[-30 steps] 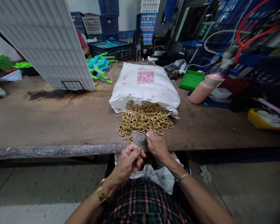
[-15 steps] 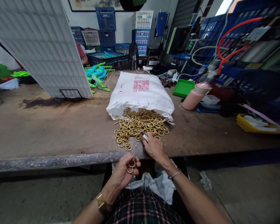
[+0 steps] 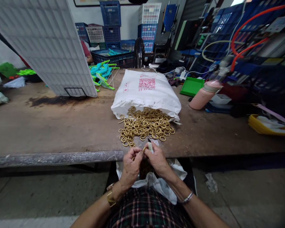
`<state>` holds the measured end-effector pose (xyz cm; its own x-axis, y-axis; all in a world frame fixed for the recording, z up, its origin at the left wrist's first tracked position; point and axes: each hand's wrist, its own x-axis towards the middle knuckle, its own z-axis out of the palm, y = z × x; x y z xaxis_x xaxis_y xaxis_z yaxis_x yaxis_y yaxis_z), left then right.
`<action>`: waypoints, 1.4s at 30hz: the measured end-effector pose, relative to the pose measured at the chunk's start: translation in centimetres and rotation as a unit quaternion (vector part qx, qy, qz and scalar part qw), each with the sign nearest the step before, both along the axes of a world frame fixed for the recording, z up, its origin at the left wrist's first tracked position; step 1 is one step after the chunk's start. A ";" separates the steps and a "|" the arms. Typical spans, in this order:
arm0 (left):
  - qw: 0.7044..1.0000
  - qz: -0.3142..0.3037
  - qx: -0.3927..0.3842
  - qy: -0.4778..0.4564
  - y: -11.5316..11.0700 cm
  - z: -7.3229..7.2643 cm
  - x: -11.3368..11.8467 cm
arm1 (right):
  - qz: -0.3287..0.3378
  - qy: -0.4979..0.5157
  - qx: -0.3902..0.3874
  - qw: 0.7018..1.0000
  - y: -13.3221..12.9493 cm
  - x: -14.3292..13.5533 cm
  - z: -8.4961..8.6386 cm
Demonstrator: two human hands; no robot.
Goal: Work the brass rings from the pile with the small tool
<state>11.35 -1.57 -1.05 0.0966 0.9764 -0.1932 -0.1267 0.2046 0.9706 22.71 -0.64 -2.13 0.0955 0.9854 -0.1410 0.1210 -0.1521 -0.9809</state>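
Note:
Gold-coloured rings (image 3: 144, 125) spill from the mouth of a white sack (image 3: 146, 90) onto the brown table. Just in front of the table edge, my left hand (image 3: 132, 163) pinches a ring (image 3: 143, 149). My right hand (image 3: 156, 158) meets it there, its fingers around a small pale-handled tool (image 3: 150, 147) with a dark tip, and its fingertips touch the same ring. Below both hands, an open white bag (image 3: 166, 186) lies over my lap with dark contents that are hard to make out.
A white ribbed panel (image 3: 49, 47) leans at the left. Teal and green plastic parts (image 3: 103, 74) lie behind it. To the right are a green tray (image 3: 192, 86), a pink bottle (image 3: 203, 96) and a yellow tray (image 3: 270, 126). A person's arm (image 3: 88, 57) shows behind the panel.
My right hand has drawn back from the ring pile to my left hand, with the tool still in it. My left hand has turned and closed its fingers. The view has shifted slightly.

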 end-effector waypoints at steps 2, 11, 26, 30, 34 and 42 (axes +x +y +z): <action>0.998 0.011 0.038 0.056 -0.1 -0.1 -0.1 | 0.005 0.010 -0.014 1.000 -0.1 -0.2 -0.1; 0.969 0.036 0.178 0.167 1.1 -4.0 -0.7 | 0.048 -0.031 0.010 0.998 0.5 0.2 -0.5; 0.986 -0.120 -0.080 -0.083 0.4 0.1 -1.6 | 0.070 -0.101 0.020 0.992 0.1 0.3 1.0; 0.973 -0.120 -0.115 -0.159 -0.1 0.3 -1.7 | 0.070 -0.070 0.022 0.995 -0.3 0.3 1.1; 0.968 -0.134 -0.110 -0.182 -0.3 0.5 -1.7 | 0.072 -0.050 0.016 0.996 -0.4 0.3 1.4; 0.974 -0.097 -0.109 -0.173 -0.4 0.3 -1.6 | 0.078 -0.195 0.066 0.976 -0.6 1.0 1.0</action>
